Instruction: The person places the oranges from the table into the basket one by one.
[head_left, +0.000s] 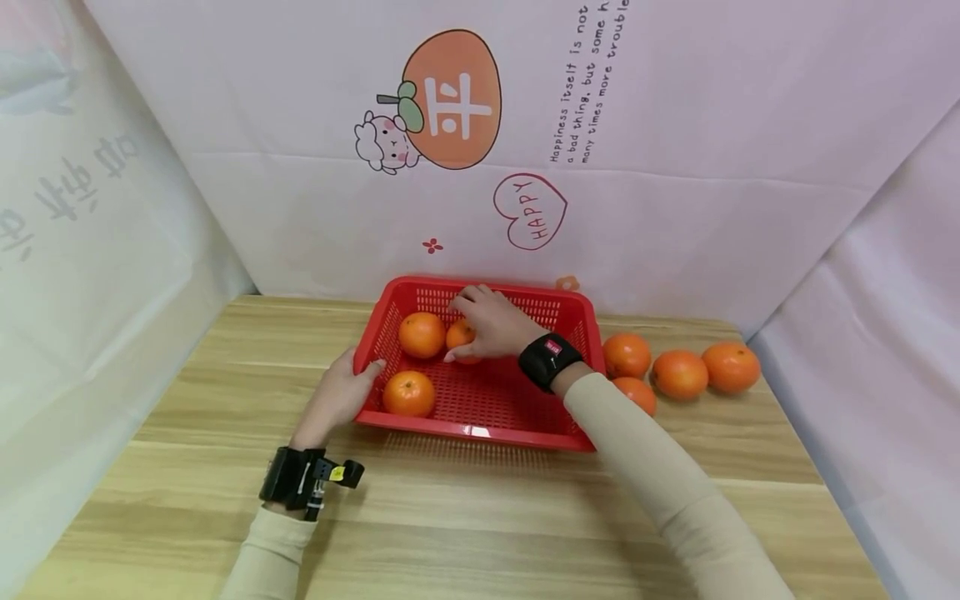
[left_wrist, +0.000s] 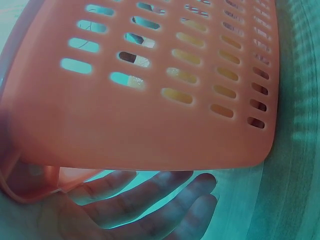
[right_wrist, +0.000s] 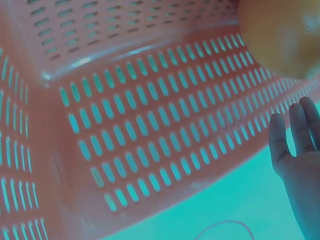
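A red plastic basket (head_left: 480, 432) with slotted walls stands on the wooden table. My left hand (head_left: 341, 392) grips its left rim, thumb over the edge; in the left wrist view the fingers (left_wrist: 150, 205) extend along the outside of the wall. My right hand (head_left: 495, 325) reaches inside, over an orange (head_left: 460, 335) that it partly hides. In the right wrist view its fingers (right_wrist: 300, 125) are fairly straight, with a gap between them and the orange (right_wrist: 282, 37). Two more oranges lie in the basket's left part, one at the back (head_left: 422, 335) and one at the front (head_left: 408, 394).
Several oranges (head_left: 680, 374) lie on the table (head_left: 480, 517) just right of the basket, one partly behind the right forearm. A printed white cloth (head_left: 300, 217) hangs behind the basket, with more cloth on both sides.
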